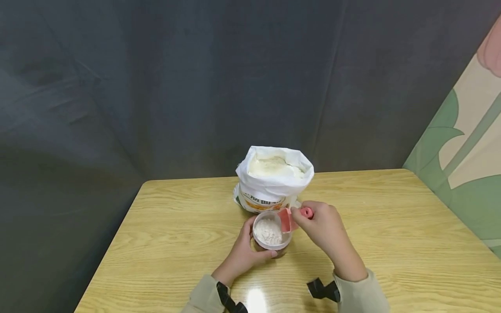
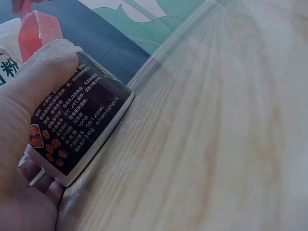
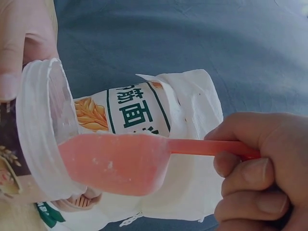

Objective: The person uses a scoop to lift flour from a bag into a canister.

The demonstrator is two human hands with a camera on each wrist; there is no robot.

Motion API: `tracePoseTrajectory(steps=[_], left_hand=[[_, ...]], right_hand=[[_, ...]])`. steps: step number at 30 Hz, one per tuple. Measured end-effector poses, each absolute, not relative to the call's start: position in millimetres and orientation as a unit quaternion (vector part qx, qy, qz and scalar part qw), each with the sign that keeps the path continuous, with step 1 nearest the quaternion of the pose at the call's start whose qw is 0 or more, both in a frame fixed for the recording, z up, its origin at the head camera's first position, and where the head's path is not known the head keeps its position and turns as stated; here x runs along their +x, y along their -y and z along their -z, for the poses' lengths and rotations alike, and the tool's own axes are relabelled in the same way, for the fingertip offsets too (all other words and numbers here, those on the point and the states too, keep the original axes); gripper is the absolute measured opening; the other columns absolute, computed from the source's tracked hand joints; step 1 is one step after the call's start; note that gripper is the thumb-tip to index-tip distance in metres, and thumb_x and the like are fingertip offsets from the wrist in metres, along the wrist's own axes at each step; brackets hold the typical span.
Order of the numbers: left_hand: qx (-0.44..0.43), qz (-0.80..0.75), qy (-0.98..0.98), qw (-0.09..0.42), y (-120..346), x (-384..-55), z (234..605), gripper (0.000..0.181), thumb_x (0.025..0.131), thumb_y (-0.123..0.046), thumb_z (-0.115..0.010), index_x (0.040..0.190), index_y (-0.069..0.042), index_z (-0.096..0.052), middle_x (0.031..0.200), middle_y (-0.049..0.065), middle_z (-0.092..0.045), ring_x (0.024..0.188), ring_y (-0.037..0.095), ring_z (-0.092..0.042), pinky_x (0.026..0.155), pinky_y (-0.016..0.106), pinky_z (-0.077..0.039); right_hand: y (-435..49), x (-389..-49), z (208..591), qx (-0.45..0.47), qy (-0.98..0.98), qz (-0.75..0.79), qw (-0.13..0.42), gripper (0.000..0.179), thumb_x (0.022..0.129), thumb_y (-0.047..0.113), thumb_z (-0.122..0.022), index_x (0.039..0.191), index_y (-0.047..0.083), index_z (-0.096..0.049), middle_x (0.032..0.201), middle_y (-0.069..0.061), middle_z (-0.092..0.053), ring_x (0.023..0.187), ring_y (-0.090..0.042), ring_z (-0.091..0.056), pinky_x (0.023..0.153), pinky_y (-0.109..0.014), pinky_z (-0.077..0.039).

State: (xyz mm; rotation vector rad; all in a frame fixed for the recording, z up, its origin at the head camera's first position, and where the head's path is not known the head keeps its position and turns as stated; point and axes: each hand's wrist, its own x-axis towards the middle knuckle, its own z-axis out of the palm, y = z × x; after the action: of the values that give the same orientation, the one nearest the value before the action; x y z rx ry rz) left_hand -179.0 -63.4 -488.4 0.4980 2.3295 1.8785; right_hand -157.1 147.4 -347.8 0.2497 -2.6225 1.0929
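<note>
Pink scoop (image 3: 118,163), handle gripped by right hand (image 1: 322,224), at mouth of jar (image 2: 82,115) left hand (image 1: 243,252) holds; bumping rim (image 3: 41,130) might spill flour (image 1: 269,231).

Jar (image 2: 82,115) on table (image 1: 176,226), before bag (image 1: 270,186)

Dark cloth (image 1: 219,87) across top and left; wood table (image 1: 168,226) below (glare (image 1: 256,300) at bottom centre); floral panel (image 1: 469,165), right edge.
</note>
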Motion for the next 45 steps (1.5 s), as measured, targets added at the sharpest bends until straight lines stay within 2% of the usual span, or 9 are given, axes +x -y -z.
tracePoseTrajectory(steps=[15,26,37,45], left_hand=[[0.159,-0.624,-0.763,0.057,65,-178,490,0.101,0.074,-0.025,-0.092,0.154,-0.019,-0.03,0.157,0.007,-0.037,0.144,0.03,-0.036,0.118,0.057,-0.025],[0.16,-0.63,-0.758,0.051,66,-179,491,0.101,0.073,-0.024,-0.092,0.153,-0.019,-0.031,0.156,0.005,-0.038,0.143,0.029,-0.037,0.118,0.056,-0.025],[0.159,-0.626,-0.762,0.053,62,-179,489,0.102,0.071,-0.026,-0.093,0.153,-0.019,-0.032,0.155,0.007,-0.039,0.142,0.031,-0.038,0.118,0.056,-0.026],[0.16,-0.624,-0.763,0.054,62,-179,489,0.101,0.073,-0.027,-0.092,0.153,-0.019,-0.032,0.154,0.007,-0.038,0.142,0.03,-0.039,0.117,0.056,-0.027]], right_hand=[[-149,-154,342,0.061,0.888,-0.44,0.12,0.046,0.094,0.015,-0.066,0.057,0.01,-0.039,0.052,0.006,-0.031,0.051,-0.01,-0.029,0.048,-0.023,-0.022],[-159,-148,330,0.042,0.861,-0.49,0.134,0.04,0.095,0.018,-0.066,0.059,0.005,-0.054,0.05,0.005,-0.032,0.046,-0.009,-0.028,0.044,-0.023,-0.023],[-175,-135,297,0.052,0.848,-0.488,0.201,0.037,0.095,0.015,-0.067,0.06,0.008,-0.058,0.048,0.003,-0.032,0.043,-0.01,-0.029,0.037,-0.028,-0.022],[-182,-146,272,0.044,0.833,-0.481,0.268,0.038,0.094,0.017,-0.067,0.058,0.007,-0.06,0.048,0.003,-0.03,0.043,-0.014,-0.025,0.037,-0.033,-0.019]])
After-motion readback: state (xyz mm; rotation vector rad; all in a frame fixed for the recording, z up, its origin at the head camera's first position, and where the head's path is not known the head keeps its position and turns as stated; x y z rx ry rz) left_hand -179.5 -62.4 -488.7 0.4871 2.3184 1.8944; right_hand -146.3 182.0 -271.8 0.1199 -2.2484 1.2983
